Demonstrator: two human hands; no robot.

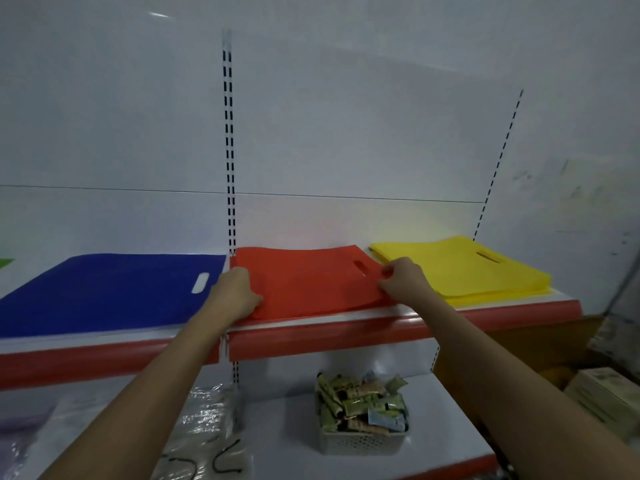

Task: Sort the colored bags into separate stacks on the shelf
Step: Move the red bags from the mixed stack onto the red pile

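Three flat stacks of bags lie side by side on the upper shelf (pixel 346 336). The blue stack (pixel 104 292) is at the left, the red stack (pixel 308 282) in the middle, the yellow stack (pixel 460 265) at the right. My left hand (pixel 233 294) grips the red stack's left front corner, fingers curled over its edge. My right hand (pixel 403 280) pinches the red stack's right edge, close to the yellow stack. Each bag has an oval handle slot.
A white back panel with slotted uprights rises behind the shelf. On the lower shelf stand a grey basket (pixel 360 443) of small packets and clear plastic wrapping (pixel 204 427). Cardboard boxes (pixel 602 393) sit at the right. A green scrap (pixel 5 263) shows at the far left.
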